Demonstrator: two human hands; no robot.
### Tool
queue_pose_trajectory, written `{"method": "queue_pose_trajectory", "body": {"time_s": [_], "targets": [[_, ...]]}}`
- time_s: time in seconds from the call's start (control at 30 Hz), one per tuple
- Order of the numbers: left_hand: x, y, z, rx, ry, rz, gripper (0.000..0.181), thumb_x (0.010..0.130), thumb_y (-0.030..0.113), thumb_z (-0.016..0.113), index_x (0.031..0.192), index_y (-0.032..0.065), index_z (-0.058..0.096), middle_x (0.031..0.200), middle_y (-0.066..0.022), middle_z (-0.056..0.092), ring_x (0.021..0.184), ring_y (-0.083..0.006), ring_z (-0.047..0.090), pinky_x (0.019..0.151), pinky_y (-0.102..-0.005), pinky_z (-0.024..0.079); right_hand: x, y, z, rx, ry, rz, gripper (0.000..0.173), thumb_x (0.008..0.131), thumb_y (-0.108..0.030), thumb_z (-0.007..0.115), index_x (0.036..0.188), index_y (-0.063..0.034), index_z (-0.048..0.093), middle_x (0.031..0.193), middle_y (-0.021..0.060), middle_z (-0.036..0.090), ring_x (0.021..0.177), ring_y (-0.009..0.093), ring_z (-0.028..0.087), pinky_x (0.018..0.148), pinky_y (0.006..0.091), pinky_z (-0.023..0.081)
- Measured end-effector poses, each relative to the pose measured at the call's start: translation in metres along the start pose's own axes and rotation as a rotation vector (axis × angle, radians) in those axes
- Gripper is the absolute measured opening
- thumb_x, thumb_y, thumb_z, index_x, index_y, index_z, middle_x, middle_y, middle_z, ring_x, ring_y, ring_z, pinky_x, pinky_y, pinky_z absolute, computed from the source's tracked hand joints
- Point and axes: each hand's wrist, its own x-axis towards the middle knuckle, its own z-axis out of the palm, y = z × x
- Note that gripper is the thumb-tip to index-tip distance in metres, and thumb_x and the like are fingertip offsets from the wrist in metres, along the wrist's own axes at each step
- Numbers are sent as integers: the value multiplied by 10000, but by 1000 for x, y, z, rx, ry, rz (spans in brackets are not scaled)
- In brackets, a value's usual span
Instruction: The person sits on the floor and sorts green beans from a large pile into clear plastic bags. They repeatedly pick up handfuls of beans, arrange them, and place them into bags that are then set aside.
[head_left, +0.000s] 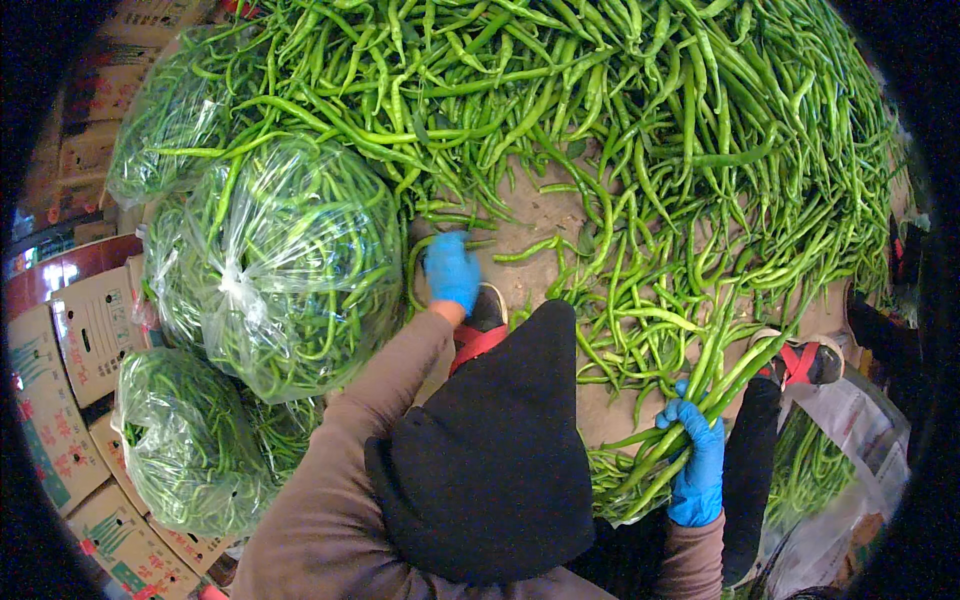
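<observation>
My right hand (696, 450), in a blue glove, grips a bunch of long green chili peppers (718, 381) by the middle. More peppers (626, 480) lie in clear plastic just left of that hand, partly covered by my body. My left hand (452, 271), also gloved in blue and blurred, is low over the floor in front of my shoe (489, 307). A curved pepper (414, 270) is close beside it; whether its fingers hold one is hidden. A big heap of green chili peppers (555, 82) spreads ahead of me, thinning out into loose ones (637, 315).
A tied clear plastic bag of peppers (300, 262) stands close to my left arm, with further filled bags (187, 442) around it. Printed cardboard boxes (97, 330) line the far left. Another bag of peppers (810, 465) is beyond my right leg. Bare floor (536, 210) shows between peppers.
</observation>
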Motion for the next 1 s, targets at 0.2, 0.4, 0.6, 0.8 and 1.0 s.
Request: {"method": "queue_pose_trajectory", "body": {"time_s": [0.2, 0.4, 0.6, 0.8, 1.0], "targets": [[15, -46, 3, 335, -202, 79, 194, 681, 82, 579, 872, 54, 563, 876, -159, 556, 827, -331, 538, 699, -430, 453, -3, -4, 5, -10, -1, 31, 263, 798, -102, 552, 1036, 6, 515, 752, 56, 549, 679, 142, 520, 636, 243, 431], [1, 47, 10, -133, -455, 531, 212, 691, 55, 549, 874, 137, 617, 845, -141, 547, 769, -331, 544, 682, -404, 461, -4, -4, 5, 19, -17, 17, 256, 801, -97, 551, 1033, 6, 515, 764, 64, 556, 690, 145, 526, 643, 246, 433], [33, 38, -44, -5, -389, 315, 223, 746, 64, 532, 939, 133, 621, 893, -151, 562, 818, -338, 559, 705, -409, 456, -2, -5, 3, -8, -30, -9, 250, 813, -99, 546, 1032, 14, 506, 766, 63, 557, 688, 145, 521, 641, 241, 421], [91, 68, -120, -678, -492, -94, 257, 812, 141, 556, 1046, 47, 606, 822, -36, 586, 668, -141, 514, 617, -271, 422, -12, -14, 4, 28, -53, -105, 264, 815, -101, 543, 1041, 27, 497, 745, 53, 548, 675, 141, 515, 630, 238, 415], [112, 122, -169, -1348, -836, -141, 407, 832, 228, 555, 1164, -3, 513, 787, 31, 531, 637, -59, 404, 575, -188, 333, -15, -29, 8, 31, -144, -232, 271, 800, -104, 553, 1028, 34, 503, 743, 56, 553, 654, 132, 520, 617, 243, 423]]}}
